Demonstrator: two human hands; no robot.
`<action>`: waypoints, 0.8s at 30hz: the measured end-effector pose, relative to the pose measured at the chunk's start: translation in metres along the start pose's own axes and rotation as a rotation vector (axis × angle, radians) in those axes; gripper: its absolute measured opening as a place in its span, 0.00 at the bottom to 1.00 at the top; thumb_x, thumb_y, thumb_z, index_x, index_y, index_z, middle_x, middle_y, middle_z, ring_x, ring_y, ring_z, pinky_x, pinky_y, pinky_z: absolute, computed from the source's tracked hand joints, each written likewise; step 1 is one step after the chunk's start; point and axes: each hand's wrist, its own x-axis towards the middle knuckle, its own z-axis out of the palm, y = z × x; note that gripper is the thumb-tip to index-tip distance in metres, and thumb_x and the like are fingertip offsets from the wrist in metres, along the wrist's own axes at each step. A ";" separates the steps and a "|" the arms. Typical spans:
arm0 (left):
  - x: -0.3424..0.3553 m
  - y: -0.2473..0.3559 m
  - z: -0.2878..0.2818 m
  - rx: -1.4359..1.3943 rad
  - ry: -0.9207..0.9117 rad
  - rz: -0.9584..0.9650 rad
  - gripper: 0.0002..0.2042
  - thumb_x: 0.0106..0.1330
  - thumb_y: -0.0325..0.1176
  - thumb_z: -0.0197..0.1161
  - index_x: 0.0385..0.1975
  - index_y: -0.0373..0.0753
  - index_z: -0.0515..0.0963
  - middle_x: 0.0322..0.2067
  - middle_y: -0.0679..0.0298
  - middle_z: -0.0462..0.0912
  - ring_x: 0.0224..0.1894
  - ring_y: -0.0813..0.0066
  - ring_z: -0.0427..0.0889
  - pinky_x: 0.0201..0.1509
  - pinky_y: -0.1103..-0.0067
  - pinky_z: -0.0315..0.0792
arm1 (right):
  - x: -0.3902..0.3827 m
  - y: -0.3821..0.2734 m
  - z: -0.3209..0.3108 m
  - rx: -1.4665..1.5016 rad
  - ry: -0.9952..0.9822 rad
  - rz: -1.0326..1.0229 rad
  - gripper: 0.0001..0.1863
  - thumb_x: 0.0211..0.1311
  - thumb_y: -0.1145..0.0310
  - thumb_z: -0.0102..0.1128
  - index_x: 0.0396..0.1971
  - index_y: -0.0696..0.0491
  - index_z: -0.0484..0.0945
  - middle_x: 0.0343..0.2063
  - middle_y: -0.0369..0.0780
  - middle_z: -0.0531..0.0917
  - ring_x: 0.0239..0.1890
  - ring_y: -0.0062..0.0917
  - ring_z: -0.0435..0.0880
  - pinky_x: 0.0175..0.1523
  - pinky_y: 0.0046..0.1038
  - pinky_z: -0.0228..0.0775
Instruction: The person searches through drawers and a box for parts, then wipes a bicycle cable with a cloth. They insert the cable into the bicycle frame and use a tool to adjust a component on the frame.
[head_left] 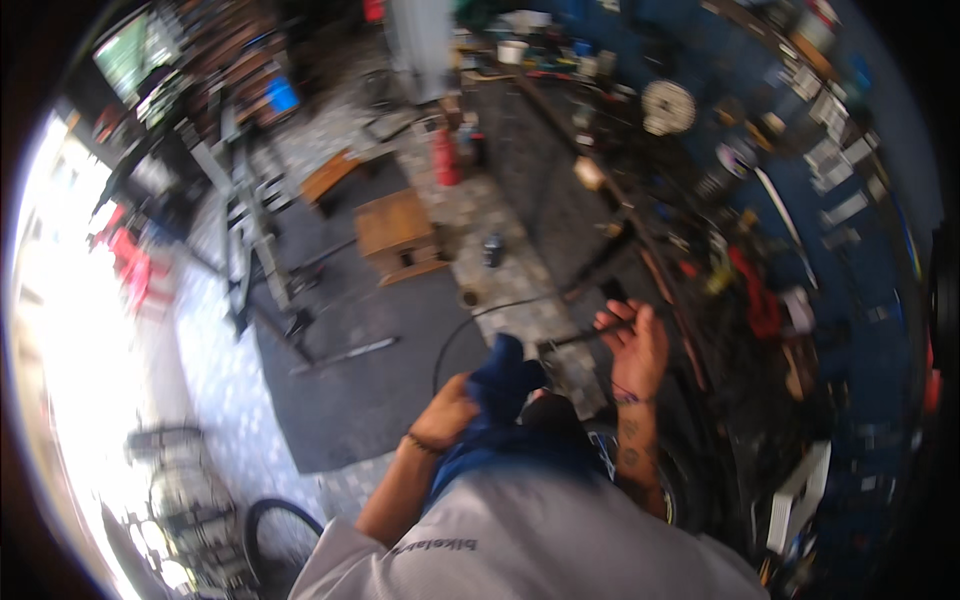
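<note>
My right hand point(640, 350) is raised at the right with its palm partly turned up. Its fingers curl around a dark, thin, rod-like thing point(580, 338), whose kind is lost in the blur. At the left, my left hand point(447, 410) is against dark blue cloth point(495, 380) in front of my body. Its fingers are mostly hidden, and I cannot tell whether it grips the cloth or rests on it. A thin black hose or cable point(470, 320) curves across the floor ahead of both hands.
A wooden step stool point(397, 235) stands on a dark mat point(350, 420). Beyond it are a red bottle point(444, 158) and a metal stand point(250, 240). A cluttered workbench point(520, 150) runs along the right, below a blue wall hung with tools. Tires point(280, 515) stand lower left.
</note>
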 end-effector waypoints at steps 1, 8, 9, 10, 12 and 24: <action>0.004 -0.005 -0.007 -0.116 -0.124 -0.073 0.23 0.70 0.23 0.60 0.64 0.28 0.70 0.58 0.54 0.81 0.59 0.66 0.80 0.62 0.72 0.77 | 0.013 -0.009 -0.004 -0.086 0.127 -0.003 0.21 0.78 0.52 0.55 0.51 0.58 0.75 0.41 0.45 0.88 0.39 0.35 0.90 0.44 0.35 0.84; 0.058 0.018 0.055 -0.711 0.010 0.051 0.30 0.76 0.53 0.57 0.67 0.35 0.71 0.64 0.56 0.78 0.68 0.54 0.74 0.76 0.59 0.65 | 0.062 -0.069 -0.102 -0.882 0.209 -0.163 0.19 0.77 0.55 0.58 0.36 0.58 0.81 0.22 0.37 0.81 0.22 0.20 0.77 0.30 0.24 0.67; 0.072 0.016 0.061 -0.714 0.009 0.022 0.29 0.77 0.53 0.56 0.67 0.36 0.70 0.65 0.57 0.77 0.68 0.56 0.74 0.75 0.60 0.66 | 0.067 -0.071 -0.123 -1.039 0.238 -0.289 0.19 0.77 0.55 0.58 0.37 0.59 0.82 0.24 0.39 0.82 0.26 0.22 0.81 0.34 0.26 0.70; 0.084 0.022 0.073 -0.716 0.015 0.003 0.29 0.78 0.54 0.54 0.68 0.38 0.70 0.66 0.58 0.76 0.68 0.58 0.74 0.75 0.60 0.67 | 0.072 -0.070 -0.143 -1.036 0.275 -0.252 0.19 0.77 0.55 0.57 0.40 0.59 0.82 0.28 0.42 0.84 0.34 0.26 0.85 0.42 0.29 0.73; 0.117 0.018 0.081 -0.618 0.055 -0.028 0.28 0.77 0.54 0.55 0.66 0.37 0.71 0.64 0.58 0.78 0.66 0.58 0.75 0.73 0.60 0.68 | 0.091 -0.066 -0.179 -1.054 0.318 -0.326 0.17 0.79 0.58 0.53 0.45 0.58 0.81 0.35 0.44 0.86 0.36 0.28 0.86 0.45 0.31 0.74; 0.359 0.109 0.274 0.129 -0.050 0.565 0.22 0.65 0.34 0.64 0.56 0.28 0.74 0.43 0.50 0.85 0.44 0.59 0.84 0.51 0.66 0.78 | 0.224 -0.118 -0.259 -1.029 0.200 -0.748 0.09 0.73 0.73 0.61 0.48 0.61 0.81 0.46 0.42 0.85 0.46 0.27 0.85 0.52 0.27 0.79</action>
